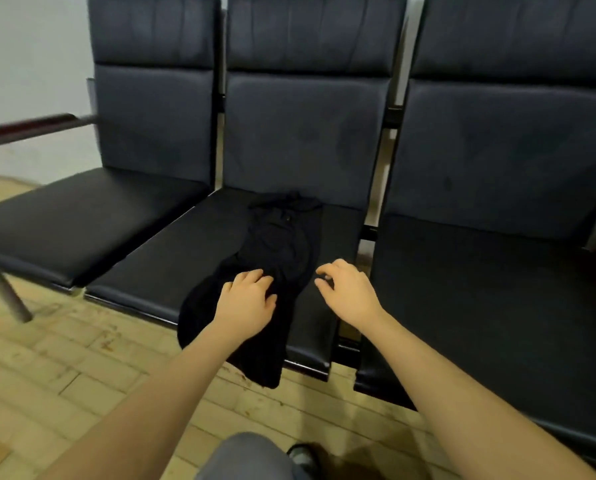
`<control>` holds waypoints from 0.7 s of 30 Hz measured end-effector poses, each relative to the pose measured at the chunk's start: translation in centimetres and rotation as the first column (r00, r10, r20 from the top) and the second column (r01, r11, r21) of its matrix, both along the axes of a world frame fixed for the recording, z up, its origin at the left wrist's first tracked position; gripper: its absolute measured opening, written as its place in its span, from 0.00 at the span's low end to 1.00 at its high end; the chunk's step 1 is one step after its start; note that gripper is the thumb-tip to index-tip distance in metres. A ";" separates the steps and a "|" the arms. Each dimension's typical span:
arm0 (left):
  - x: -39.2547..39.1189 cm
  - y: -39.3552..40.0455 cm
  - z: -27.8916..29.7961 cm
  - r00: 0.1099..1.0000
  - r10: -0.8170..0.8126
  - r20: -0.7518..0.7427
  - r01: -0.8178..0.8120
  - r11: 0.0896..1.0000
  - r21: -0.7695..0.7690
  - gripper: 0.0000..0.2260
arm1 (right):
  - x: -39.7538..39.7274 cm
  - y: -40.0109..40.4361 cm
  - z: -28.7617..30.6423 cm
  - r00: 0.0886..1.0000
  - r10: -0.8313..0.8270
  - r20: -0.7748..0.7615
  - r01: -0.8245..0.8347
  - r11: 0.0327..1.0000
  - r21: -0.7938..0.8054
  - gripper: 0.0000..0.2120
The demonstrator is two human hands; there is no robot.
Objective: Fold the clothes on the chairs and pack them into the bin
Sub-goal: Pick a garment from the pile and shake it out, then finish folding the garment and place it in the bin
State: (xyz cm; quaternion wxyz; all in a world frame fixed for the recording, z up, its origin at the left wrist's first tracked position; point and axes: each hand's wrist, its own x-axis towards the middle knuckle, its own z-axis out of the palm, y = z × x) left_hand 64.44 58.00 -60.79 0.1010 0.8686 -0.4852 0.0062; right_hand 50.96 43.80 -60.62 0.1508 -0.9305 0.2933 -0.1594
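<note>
A black garment [275, 244] lies lengthwise on the middle chair seat [172, 261], its near end hanging over the seat's front edge. My left hand [248, 303] rests palm down on the garment's lower part, fingers spread. My right hand [345, 289] hovers just to the right of the cloth, over the bare seat, fingers curled and apart, holding nothing. No bin is in view.
Three joined black padded chairs stand in a row: the left seat [64, 223] and the right seat [497, 299] hold nothing. A wooden armrest [26, 128] sticks out at far left. The wooden floor [64, 368] lies below, with my knee and shoe at bottom centre.
</note>
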 end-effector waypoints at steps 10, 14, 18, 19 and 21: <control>3.5 2.4 -4.2 0.982 0.083 -0.172 -0.052 0.983 0.177 0.25 | 3.2 1.6 -4.3 0.937 0.161 -0.309 -0.165 0.986 0.013 0.22; 2.0 1.2 -3.4 0.985 -0.002 -0.173 0.035 0.981 0.190 0.26 | 0.5 1.3 -4.0 0.952 0.105 -0.289 -0.123 0.991 -0.046 0.22; -0.3 0.1 -3.0 0.986 -0.111 -0.122 0.131 0.976 0.175 0.27 | -2.8 1.0 -3.6 0.964 0.067 -0.259 -0.079 0.996 -0.034 0.21; -0.9 -0.1 -2.8 0.984 -0.140 -0.111 0.157 0.973 0.168 0.26 | -3.7 0.9 -3.5 0.966 0.062 -0.250 -0.069 0.997 -0.021 0.21; -2.3 -0.6 -2.5 0.977 -0.190 -0.095 0.204 0.964 0.169 0.26 | -5.7 0.7 -3.5 0.963 0.067 -0.259 -0.061 0.998 0.032 0.21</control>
